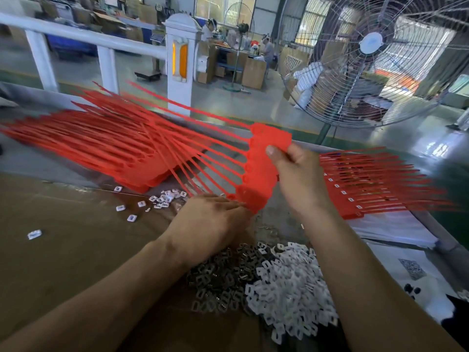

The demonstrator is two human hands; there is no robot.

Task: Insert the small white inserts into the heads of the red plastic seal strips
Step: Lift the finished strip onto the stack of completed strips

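White inserts (289,293) lie heaped nearest the camera, between the 2 forearms, with a pile of darker grey pieces (218,280) touching the heap on its left. Both piles sit on the tabletop (76,245), whose near part is brown. A few more small white pieces (162,198) are scattered further out, near the edge of a big stack of red seal strips (101,146) whose tails fan away to the left.

Lifted above the tabletop, a joined row of red seal strips (258,171) has its band of heads running from upper right down to lower left; its thin tails point away to the upper left, over the stack. The right hand (297,179) grasps the upper part of the band, thumb pressed on the heads. The left hand (215,219) meets the lower end of the band, fingers extended flat; I cannot tell whether its grip closes on anything.

To the right, another red row (375,186) lies on white sheets (396,229), tails pointing right. Beyond the tabletop stand a large floor fan (368,59) and a white post (179,62).
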